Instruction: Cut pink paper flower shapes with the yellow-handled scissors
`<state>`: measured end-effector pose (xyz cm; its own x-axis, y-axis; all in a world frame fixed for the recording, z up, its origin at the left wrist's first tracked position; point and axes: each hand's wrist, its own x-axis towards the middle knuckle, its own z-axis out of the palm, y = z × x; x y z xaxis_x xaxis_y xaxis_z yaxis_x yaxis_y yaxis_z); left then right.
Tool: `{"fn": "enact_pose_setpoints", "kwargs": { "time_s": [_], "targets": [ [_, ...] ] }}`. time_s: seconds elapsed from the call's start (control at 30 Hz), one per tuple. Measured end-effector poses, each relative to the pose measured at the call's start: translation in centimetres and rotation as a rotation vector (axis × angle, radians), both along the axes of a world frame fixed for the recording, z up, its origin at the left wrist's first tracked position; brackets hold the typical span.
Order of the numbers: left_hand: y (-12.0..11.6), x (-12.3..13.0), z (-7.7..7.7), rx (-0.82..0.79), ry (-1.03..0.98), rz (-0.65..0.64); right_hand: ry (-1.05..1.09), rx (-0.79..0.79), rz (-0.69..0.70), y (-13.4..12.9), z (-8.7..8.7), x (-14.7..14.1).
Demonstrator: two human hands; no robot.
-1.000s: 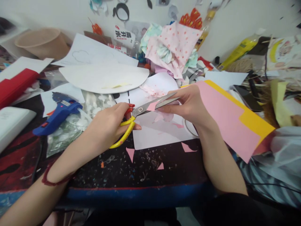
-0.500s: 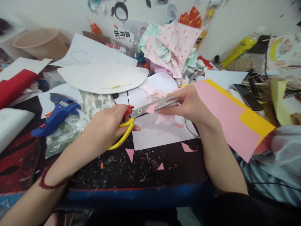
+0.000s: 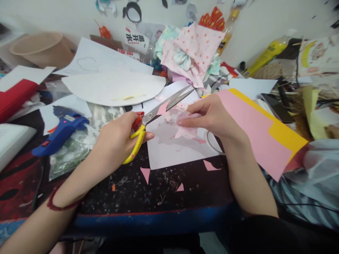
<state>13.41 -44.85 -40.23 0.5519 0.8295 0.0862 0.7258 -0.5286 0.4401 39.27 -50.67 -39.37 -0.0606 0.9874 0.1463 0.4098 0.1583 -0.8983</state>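
My left hand (image 3: 119,135) is closed around the yellow and red handles of the scissors (image 3: 150,116), whose blades are slightly apart and point up to the right. A small pink paper piece (image 3: 162,108) rests at the blades. Just right of them, my right hand (image 3: 209,116) is pinched; what lies between its fingertips is too unclear to make out. Beneath both is a white sheet (image 3: 161,151) with pale pink scraps (image 3: 186,130). Beside my right forearm lies pink paper (image 3: 259,137) over yellow paper (image 3: 287,135).
A blue glue gun (image 3: 63,128) and a bag of white pieces (image 3: 71,151) are at the left. Behind stand a white oval board (image 3: 113,86), a beige bowl (image 3: 43,49) and crumpled dotted paper (image 3: 196,46). Pink scraps (image 3: 145,174) lie near the front edge.
The scissors have swung up and left, with their tips now away from my right hand. My right hand has stayed nearly in place, its fingers closer together.
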Motion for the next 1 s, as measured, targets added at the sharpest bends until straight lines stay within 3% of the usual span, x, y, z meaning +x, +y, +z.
{"fn": "enact_pose_setpoints", "kwargs": {
  "time_s": [0.23, 0.4, 0.57, 0.7, 0.8, 0.87, 1.0],
  "targets": [
    [-0.6, 0.3, -0.8, 0.094, -0.027, -0.059, 0.103, 0.023, 0.020, 0.1, -0.2, -0.2],
    [-1.3, 1.0, -0.4, 0.153, -0.043, 0.063, 0.215, 0.114, -0.007, 0.1, -0.3, -0.4],
    [-1.7, 0.9, -0.1, 0.385, 0.057, 0.134, 0.315, 0.276, 0.031, -0.3, -0.2, -0.3],
    [-2.2, 0.4, 0.4, 0.518, 0.156, 0.084, 0.391, 0.354, -0.019, -0.3, -0.2, -0.5],
    [-2.2, 0.2, 1.6, 0.509, 0.114, 0.009, 0.441, 0.331, -0.070, -0.3, 0.1, -0.8],
    [-1.7, 0.1, 3.1, 0.444, 0.041, 0.053, 0.488, 0.332, -0.118, -0.3, 0.8, -1.3],
    [-0.4, 0.8, 7.3, 0.232, -0.202, 0.153, 0.544, 0.307, -0.145, -0.5, 4.2, -2.6]
  ]
}}
